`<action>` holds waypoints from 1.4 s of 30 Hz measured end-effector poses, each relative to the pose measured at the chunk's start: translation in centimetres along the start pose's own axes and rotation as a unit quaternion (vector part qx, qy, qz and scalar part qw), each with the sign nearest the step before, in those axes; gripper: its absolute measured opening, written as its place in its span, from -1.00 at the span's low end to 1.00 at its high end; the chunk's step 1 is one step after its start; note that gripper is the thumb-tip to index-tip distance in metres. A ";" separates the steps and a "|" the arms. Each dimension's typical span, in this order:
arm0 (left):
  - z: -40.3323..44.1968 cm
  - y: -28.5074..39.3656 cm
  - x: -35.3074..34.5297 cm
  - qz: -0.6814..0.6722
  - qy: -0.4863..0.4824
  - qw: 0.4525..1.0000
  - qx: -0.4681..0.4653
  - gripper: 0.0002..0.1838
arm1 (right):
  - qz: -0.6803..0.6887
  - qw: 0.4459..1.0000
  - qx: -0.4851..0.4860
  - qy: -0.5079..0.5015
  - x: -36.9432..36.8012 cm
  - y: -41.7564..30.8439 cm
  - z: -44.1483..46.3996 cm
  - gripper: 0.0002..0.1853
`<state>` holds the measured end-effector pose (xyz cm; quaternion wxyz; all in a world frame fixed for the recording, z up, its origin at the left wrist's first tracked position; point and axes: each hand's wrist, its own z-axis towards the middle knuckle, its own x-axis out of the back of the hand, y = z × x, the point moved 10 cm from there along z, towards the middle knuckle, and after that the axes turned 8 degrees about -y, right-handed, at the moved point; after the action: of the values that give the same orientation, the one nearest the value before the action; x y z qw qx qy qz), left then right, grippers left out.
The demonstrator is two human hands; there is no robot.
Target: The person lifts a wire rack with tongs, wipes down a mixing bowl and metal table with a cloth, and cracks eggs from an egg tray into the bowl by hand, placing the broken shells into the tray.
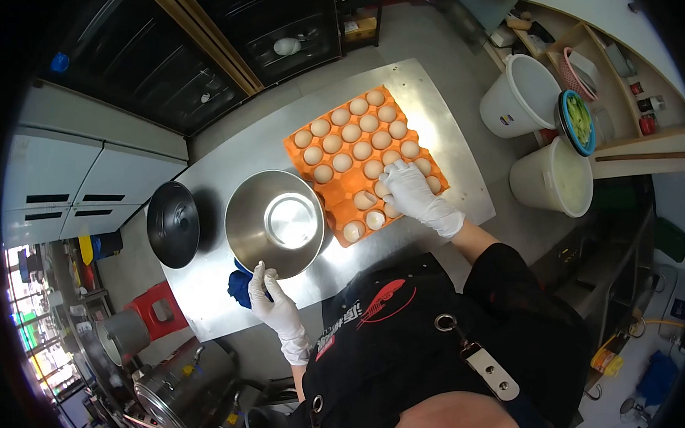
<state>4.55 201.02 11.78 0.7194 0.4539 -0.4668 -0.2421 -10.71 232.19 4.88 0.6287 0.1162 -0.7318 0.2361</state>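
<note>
My left hand (276,311), in a white glove, is at the near rim of a deep steel bowl (244,217), its fingers closed on the edge. Inside, the bowl is shiny, and I make out no egg in it. To its right lies an orange egg tray (334,190) with several brown eggs (361,151) in rows. My gloved right hand (416,200) reaches over the tray's near right part, fingers curled onto an egg that they mostly hide. Opened eggshells (353,231) sit in the near corner of the tray.
A black pan (173,224) stands left of the bowl on the steel table (210,298). A dark blue cloth (242,288) lies by the bowl's near side. White buckets (497,107) and a blue-rimmed basin of greens (578,123) are at the right. A red stool (157,311) stands at the left.
</note>
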 end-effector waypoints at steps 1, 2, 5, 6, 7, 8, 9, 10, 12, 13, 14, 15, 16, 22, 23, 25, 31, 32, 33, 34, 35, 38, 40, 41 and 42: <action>0.0 -0.1 0.1 0.000 0.003 1.000 0.002 -0.75 | -0.001 1.000 0.003 -0.001 0.1 0.0 0.0 -0.79; 0.0 -0.1 0.2 0.005 0.006 1.000 0.003 -0.75 | 0.006 1.000 0.012 0.009 0.4 -0.2 -0.1 -0.80; -0.1 -0.2 0.2 0.010 0.007 1.000 0.007 -0.75 | 0.024 1.000 0.018 0.005 0.2 -0.3 -0.4 -0.73; -0.1 -0.2 0.1 0.011 0.005 1.000 0.009 -0.75 | 0.035 0.999 0.014 -0.007 -0.2 -0.2 -0.5 -0.65; -0.1 -0.3 0.1 0.011 0.005 1.000 0.009 -0.75 | 0.034 0.999 0.014 -0.007 -0.3 -0.3 -0.5 -0.65; -0.1 -0.4 0.0 0.014 0.005 1.000 0.004 -0.75 | 0.037 0.999 0.007 -0.003 -0.3 -0.2 -0.6 -0.64; -0.1 -0.4 -0.2 0.016 0.004 1.000 -0.001 -0.75 | 0.039 0.999 -0.001 0.000 -0.4 0.0 -0.6 -0.64; -0.1 -0.3 -0.4 0.016 0.003 1.000 -0.001 -0.75 | 0.039 0.999 -0.003 0.001 -0.5 0.1 -0.7 -0.64; 0.1 0.3 -0.6 0.024 -0.001 1.000 0.001 -0.75 | 0.027 1.000 -0.003 -0.002 -0.6 0.0 -0.6 -0.66; 0.1 0.6 -0.7 0.025 -0.001 1.000 0.000 -0.75 | 0.028 1.000 -0.003 -0.001 0.2 -0.3 -0.5 -0.66; 0.3 0.9 -0.8 0.028 -0.005 1.000 -0.005 -0.74 | 0.068 0.998 0.000 0.013 1.9 -0.8 -0.3 -0.67; 0.4 1.1 -0.8 0.031 -0.009 0.999 -0.010 -0.74 | 0.109 0.994 0.003 0.028 2.9 -1.1 0.1 -0.67; 0.5 1.2 -0.7 0.033 -0.009 0.999 -0.011 -0.74 | 0.110 0.993 0.003 0.029 2.7 -1.3 0.7 -0.67; 0.4 0.4 0.6 0.007 0.008 1.000 0.014 -0.72 | 0.115 0.991 -0.014 0.061 2.5 0.6 3.1 -0.76; 0.3 0.0 0.9 -0.010 0.015 1.000 0.021 -0.73 | 0.118 0.988 -0.032 0.096 3.0 1.9 2.6 -0.75; 0.0 -0.9 1.3 -0.013 0.020 0.999 0.027 -0.73 | 0.136 0.982 -0.079 0.108 4.1 4.5 1.8 -0.72; 0.1 -1.2 0.4 0.025 -0.002 0.999 0.038 -0.73 | 0.124 0.971 -0.165 0.121 4.7 10.5 -2.0 -0.71; 0.2 -0.9 0.1 0.023 -0.006 0.999 0.039 -0.73 | 0.120 0.967 -0.184 0.130 4.8 11.3 -2.7 -0.71; 0.4 -0.7 -0.1 0.010 -0.005 0.999 0.038 -0.73 | 0.125 0.964 -0.191 0.135 4.8 11.7 -3.5 -0.70; 0.6 -0.5 -0.3 -0.003 -0.003 0.999 0.037 -0.72 | 0.124 0.964 -0.193 0.134 5.0 11.6 -4.0 -0.70; 0.8 -0.3 -0.4 -0.006 -0.005 0.999 0.032 -0.72 | 0.136 0.963 -0.186 0.140 5.2 11.3 -4.4 -0.71; 1.1 0.4 -0.6 0.001 -0.003 1.000 0.013 -0.72 | 0.151 0.966 -0.148 0.151 4.3 9.8 -5.4 -0.71; 1.2 0.3 -0.7 -0.003 -0.004 1.000 0.019 -0.72 | 0.153 0.968 -0.121 0.158 4.0 8.2 -6.2 -0.71; 1.1 0.1 -0.7 -0.007 -0.002 1.000 0.025 -0.72 | 0.159 0.971 -0.108 0.140 3.7 7.0 -6.4 -0.70; 1.1 0.0 -0.6 -0.006 -0.003 1.000 0.025 -0.72 | 0.164 0.974 -0.095 0.122 3.4 6.0 -6.7 -0.69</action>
<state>3.34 201.02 11.66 0.7052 0.4736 -0.4718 -0.2363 -8.32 241.08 7.62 0.6739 -0.0956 -0.6777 0.2781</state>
